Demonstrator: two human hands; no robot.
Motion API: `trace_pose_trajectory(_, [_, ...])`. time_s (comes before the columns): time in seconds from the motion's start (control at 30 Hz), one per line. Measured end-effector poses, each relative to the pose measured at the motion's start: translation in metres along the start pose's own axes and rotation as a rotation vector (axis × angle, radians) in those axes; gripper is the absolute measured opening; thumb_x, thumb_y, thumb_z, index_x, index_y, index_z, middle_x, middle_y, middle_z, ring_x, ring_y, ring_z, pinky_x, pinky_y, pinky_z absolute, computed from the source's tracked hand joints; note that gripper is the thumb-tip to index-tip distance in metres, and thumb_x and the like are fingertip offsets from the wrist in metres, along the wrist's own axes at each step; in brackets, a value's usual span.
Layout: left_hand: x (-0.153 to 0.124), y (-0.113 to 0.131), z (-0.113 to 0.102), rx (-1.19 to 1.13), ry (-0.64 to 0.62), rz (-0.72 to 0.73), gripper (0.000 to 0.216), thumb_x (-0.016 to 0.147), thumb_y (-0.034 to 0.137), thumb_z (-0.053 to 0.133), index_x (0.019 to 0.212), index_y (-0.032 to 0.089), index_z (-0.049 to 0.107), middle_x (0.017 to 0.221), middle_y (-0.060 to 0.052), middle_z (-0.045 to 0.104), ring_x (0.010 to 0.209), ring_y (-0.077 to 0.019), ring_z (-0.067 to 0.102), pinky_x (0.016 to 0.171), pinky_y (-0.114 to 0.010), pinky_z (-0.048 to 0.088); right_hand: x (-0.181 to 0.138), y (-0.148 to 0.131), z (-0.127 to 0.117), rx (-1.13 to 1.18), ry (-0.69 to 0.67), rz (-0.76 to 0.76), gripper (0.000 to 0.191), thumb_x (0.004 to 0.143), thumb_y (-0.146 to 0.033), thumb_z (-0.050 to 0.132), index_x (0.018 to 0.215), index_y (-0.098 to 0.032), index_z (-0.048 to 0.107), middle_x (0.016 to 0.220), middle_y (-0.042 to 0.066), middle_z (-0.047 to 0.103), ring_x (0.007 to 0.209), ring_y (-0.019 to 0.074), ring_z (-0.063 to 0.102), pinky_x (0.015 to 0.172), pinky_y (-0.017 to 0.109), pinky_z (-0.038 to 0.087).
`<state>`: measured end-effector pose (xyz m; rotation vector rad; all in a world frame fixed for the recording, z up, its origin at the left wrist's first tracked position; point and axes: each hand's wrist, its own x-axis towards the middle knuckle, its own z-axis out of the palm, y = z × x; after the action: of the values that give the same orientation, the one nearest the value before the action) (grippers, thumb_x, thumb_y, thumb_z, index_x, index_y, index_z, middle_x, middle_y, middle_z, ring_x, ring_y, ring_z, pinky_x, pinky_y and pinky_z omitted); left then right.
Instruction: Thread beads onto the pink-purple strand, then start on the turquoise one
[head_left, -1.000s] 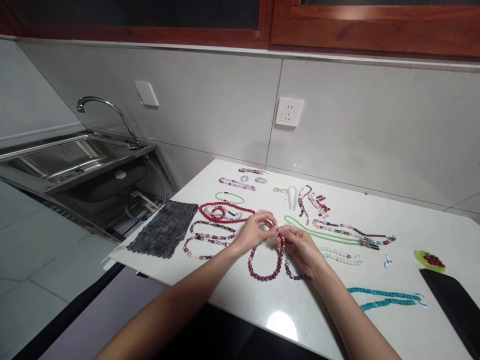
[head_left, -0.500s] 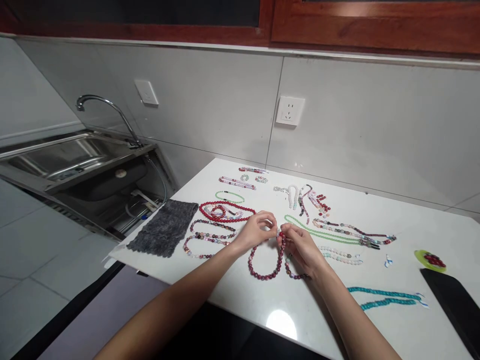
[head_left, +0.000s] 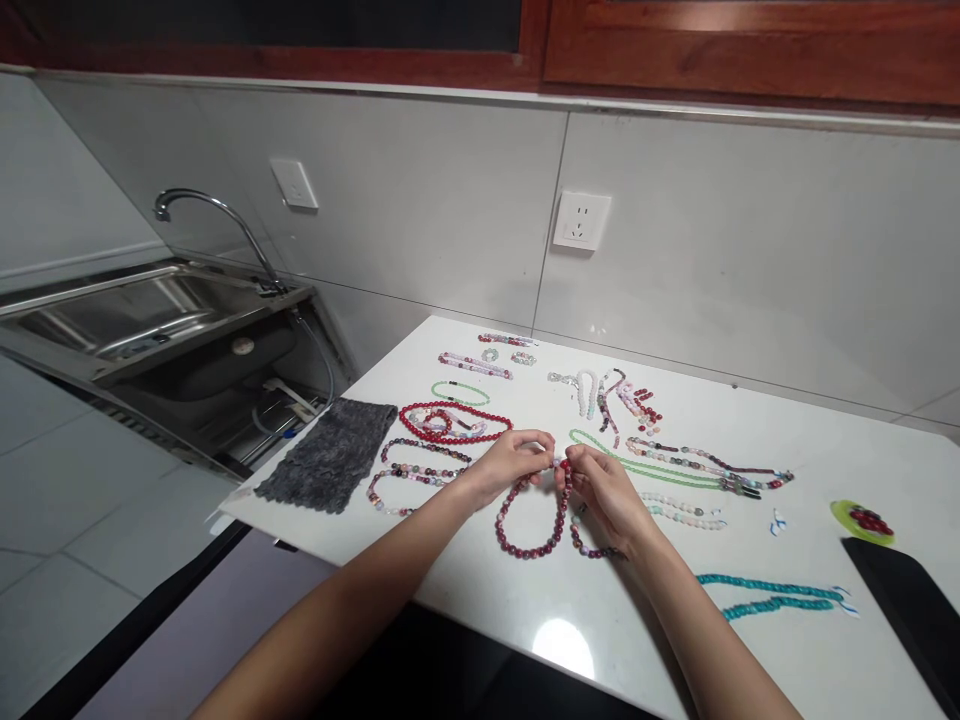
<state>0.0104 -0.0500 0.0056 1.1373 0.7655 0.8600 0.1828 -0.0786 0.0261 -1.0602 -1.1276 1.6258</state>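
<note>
A dark red bead strand (head_left: 531, 553) hangs in a loop in front of me, its lower part at the white counter. My left hand (head_left: 517, 460) pinches one end of it near a pale bead. On the other side, my right hand (head_left: 600, 487) pinches the opposite end beside a bright red bead. The fingertips of both hands nearly meet at the top of the loop. Partly hidden under my right hand is a multicoloured bead strand (head_left: 589, 550). Just left of my left hand lie a bright red bead necklace (head_left: 457, 407) and dark mixed bead strands (head_left: 424, 470).
A grey cloth (head_left: 330, 455) covers the counter's left end, beside the steel sink (head_left: 150, 310). Green bead strands (head_left: 645, 468) and turquoise strands (head_left: 772, 590) lie to the right. A yellow-green dish of red beads (head_left: 847, 515) stands by a black flat object (head_left: 900, 610).
The fingertips of my left hand have dipped slightly toward the right hand at the strand's ends. The loop and the other beads stay in place.
</note>
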Motion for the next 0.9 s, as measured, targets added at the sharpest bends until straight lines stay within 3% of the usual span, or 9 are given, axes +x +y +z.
trace_pose_trajectory(0.33, [0.002, 0.003, -0.002, -0.075, -0.077, -0.081, 0.029, 0.073, 0.035, 0.072, 0.088, 0.011, 0.064, 0.076, -0.005, 0.060, 0.065, -0.0104, 0.054, 0.059, -0.022, 0.036, 0.000, 0.000, 0.002, -0.037, -0.004, -0.015, 0.025, 0.082, -0.043, 0.060, 0.077, -0.020, 0.051, 0.070, 0.003, 0.064, 0.068, 0.0163, 0.058, 0.067, 0.029, 0.044])
trace_pose_trajectory(0.5, [0.004, -0.001, -0.004, -0.097, -0.085, -0.081, 0.029, 0.071, 0.035, 0.074, 0.083, 0.011, 0.064, 0.074, -0.001, 0.054, 0.060, -0.0066, 0.045, 0.060, -0.023, 0.033, 0.004, 0.009, -0.003, -0.157, 0.038, -0.069, 0.024, 0.082, -0.043, 0.059, 0.079, -0.021, 0.049, 0.071, 0.003, 0.064, 0.067, 0.0166, 0.058, 0.063, 0.028, 0.042])
trace_pose_trajectory(0.67, [0.004, -0.004, -0.005, -0.096, -0.096, -0.046, 0.028, 0.071, 0.034, 0.074, 0.084, 0.011, 0.064, 0.076, 0.000, 0.049, 0.059, -0.0055, 0.038, 0.061, -0.024, 0.029, 0.009, 0.017, -0.007, -0.317, 0.119, -0.167, 0.021, 0.079, -0.040, 0.056, 0.076, -0.020, 0.048, 0.063, -0.001, 0.053, 0.055, 0.0123, 0.045, 0.052, 0.024, 0.034])
trace_pose_trajectory(0.9, [0.001, -0.001, -0.006, -0.049, -0.177, 0.017, 0.030, 0.068, 0.038, 0.076, 0.075, 0.012, 0.062, 0.073, -0.002, 0.048, 0.068, -0.0110, 0.043, 0.064, -0.025, 0.029, 0.013, 0.020, -0.010, -0.451, 0.184, -0.282, 0.009, 0.078, -0.027, 0.048, 0.075, -0.019, 0.046, 0.062, -0.004, 0.043, 0.056, 0.0110, 0.036, 0.055, 0.024, 0.028])
